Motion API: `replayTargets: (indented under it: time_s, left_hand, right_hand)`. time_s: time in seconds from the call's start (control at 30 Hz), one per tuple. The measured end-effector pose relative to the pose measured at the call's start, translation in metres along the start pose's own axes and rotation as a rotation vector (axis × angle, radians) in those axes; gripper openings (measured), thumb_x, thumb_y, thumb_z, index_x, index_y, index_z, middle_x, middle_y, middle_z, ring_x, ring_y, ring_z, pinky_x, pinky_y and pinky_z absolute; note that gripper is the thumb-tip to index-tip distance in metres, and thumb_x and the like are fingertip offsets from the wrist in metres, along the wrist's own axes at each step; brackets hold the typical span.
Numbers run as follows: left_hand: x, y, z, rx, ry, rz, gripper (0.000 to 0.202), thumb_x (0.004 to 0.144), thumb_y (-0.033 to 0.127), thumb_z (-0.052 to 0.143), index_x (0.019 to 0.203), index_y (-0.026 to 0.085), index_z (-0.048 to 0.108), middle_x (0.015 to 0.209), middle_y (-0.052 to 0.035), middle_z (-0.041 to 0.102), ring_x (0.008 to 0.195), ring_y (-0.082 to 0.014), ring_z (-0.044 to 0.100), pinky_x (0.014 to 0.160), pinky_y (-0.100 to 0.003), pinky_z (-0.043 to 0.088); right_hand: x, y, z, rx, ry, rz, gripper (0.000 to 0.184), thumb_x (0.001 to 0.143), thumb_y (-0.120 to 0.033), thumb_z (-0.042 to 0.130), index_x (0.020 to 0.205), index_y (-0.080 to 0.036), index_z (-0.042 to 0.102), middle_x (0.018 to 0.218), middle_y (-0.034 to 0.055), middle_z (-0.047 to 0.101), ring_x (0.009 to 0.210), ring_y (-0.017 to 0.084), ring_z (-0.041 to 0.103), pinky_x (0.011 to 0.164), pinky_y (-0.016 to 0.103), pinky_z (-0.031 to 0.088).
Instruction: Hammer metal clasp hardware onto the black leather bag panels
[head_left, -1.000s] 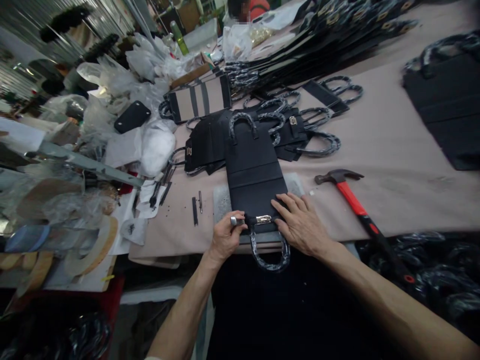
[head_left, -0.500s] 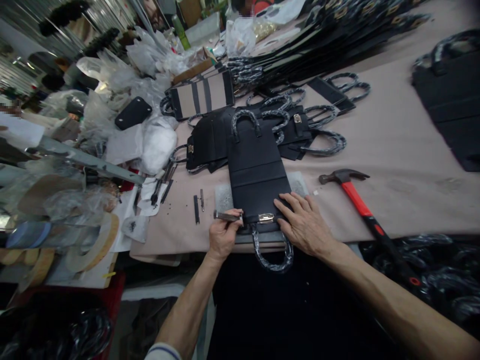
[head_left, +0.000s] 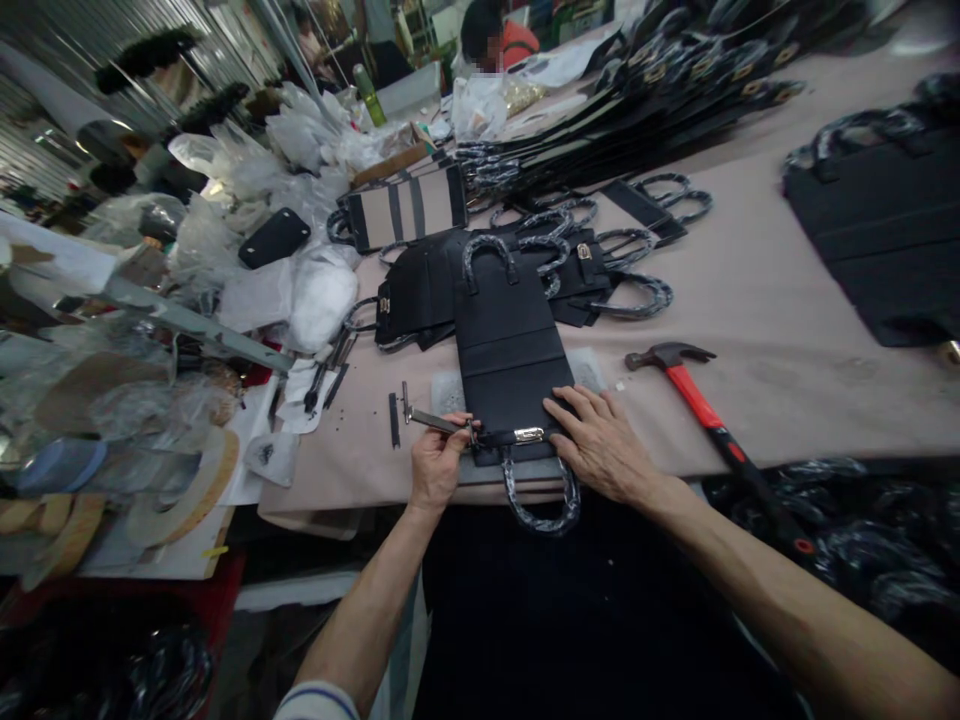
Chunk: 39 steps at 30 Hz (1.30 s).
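Observation:
A black bag panel lies flat in front of me, with plastic-wrapped handles at both ends and a gold clasp near its lower edge. My left hand pinches a slim metal punch at the panel's lower left corner, beside the clasp strap. The punch slants up to the left; its working end is partly hidden by fingers. Spread flat on the panel's lower right, my right hand holds nothing and rests close to the clasp. A pale slab shows under the panel.
A claw hammer with a red and black handle lies at right, overhanging the front edge. Small rods sit at left. Other black bag pieces are behind, plastic bags at left, and another panel far right.
My left hand has shifted slightly left with the punch, which now shows more of its length and a different slant. My right hand stays on the panel. The view has turned a little.

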<state>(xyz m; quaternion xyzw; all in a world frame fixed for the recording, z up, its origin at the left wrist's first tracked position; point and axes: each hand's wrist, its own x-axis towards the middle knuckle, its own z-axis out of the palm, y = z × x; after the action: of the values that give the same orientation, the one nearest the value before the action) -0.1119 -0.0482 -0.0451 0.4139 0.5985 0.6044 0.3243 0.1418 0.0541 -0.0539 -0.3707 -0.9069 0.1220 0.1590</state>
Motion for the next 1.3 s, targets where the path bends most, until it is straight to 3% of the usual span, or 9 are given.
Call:
replayTargets:
  time_s: [0.13, 0.3, 0.4, 0.6, 0.93, 1.3]
  left_hand:
    - [-0.007, 0.009, 0.011, 0.017, 0.002, 0.059, 0.024, 0.089, 0.039, 0.076, 0.096, 0.017, 0.07, 0.108, -0.0098, 0.077, 0.097, -0.0223, 0.077, 0.094, -0.037, 0.062]
    - [-0.005, 0.016, 0.043, 0.002, -0.008, 0.108, 0.017, 0.087, 0.031, 0.078, 0.095, 0.018, 0.072, 0.108, -0.0089, 0.077, 0.1, -0.0228, 0.076, 0.096, -0.039, 0.061]
    - [0.001, 0.016, 0.064, 0.013, -0.061, 0.137, 0.014, 0.087, 0.028, 0.078, 0.096, 0.018, 0.072, 0.109, -0.0089, 0.077, 0.104, -0.0236, 0.075, 0.1, -0.041, 0.06]
    - [0.012, 0.014, 0.092, 0.032, -0.158, 0.171, 0.014, 0.085, 0.024, 0.078, 0.097, 0.019, 0.073, 0.111, -0.0082, 0.077, 0.102, -0.022, 0.075, 0.096, -0.038, 0.061]
    - [0.01, 0.005, 0.093, 0.102, -0.242, 0.179, 0.014, 0.088, 0.022, 0.077, 0.101, 0.018, 0.073, 0.115, -0.0097, 0.077, 0.106, -0.0229, 0.075, 0.102, -0.043, 0.059]
    - [0.014, 0.015, 0.097, 0.199, -0.42, 0.326, 0.018, 0.086, 0.016, 0.079, 0.103, 0.018, 0.074, 0.119, -0.0128, 0.076, 0.108, -0.0227, 0.075, 0.099, -0.041, 0.062]
  right_hand:
    - [-0.009, 0.019, -0.009, 0.288, 0.08, 0.016, 0.049, 0.101, -0.037, 0.046, 0.147, -0.022, 0.051, 0.151, 0.0151, 0.053, 0.141, 0.031, 0.047, 0.118, 0.059, 0.037]
    - [-0.025, 0.026, -0.013, 0.446, 0.288, 0.106, 0.021, 0.094, -0.03, 0.057, 0.11, -0.022, 0.068, 0.126, 0.0144, 0.065, 0.121, 0.03, 0.061, 0.105, 0.055, 0.05]
    - [-0.031, 0.021, -0.005, 0.435, 0.324, 0.069, 0.011, 0.093, -0.024, 0.058, 0.098, -0.022, 0.068, 0.118, 0.0125, 0.066, 0.119, 0.029, 0.06, 0.103, 0.054, 0.051]
    - [-0.042, 0.023, 0.012, 0.458, 0.314, 0.053, 0.017, 0.094, -0.023, 0.057, 0.104, -0.025, 0.071, 0.13, 0.0119, 0.061, 0.132, 0.031, 0.052, 0.109, 0.058, 0.047]
    - [-0.046, 0.034, 0.011, 0.481, 0.283, -0.043, 0.026, 0.092, -0.015, 0.056, 0.104, -0.026, 0.076, 0.137, 0.0108, 0.056, 0.135, 0.031, 0.048, 0.11, 0.059, 0.045]
    - [-0.042, 0.032, 0.009, 0.474, 0.352, -0.097, 0.028, 0.089, -0.007, 0.057, 0.106, -0.023, 0.072, 0.135, 0.0121, 0.054, 0.133, 0.032, 0.049, 0.107, 0.058, 0.047]
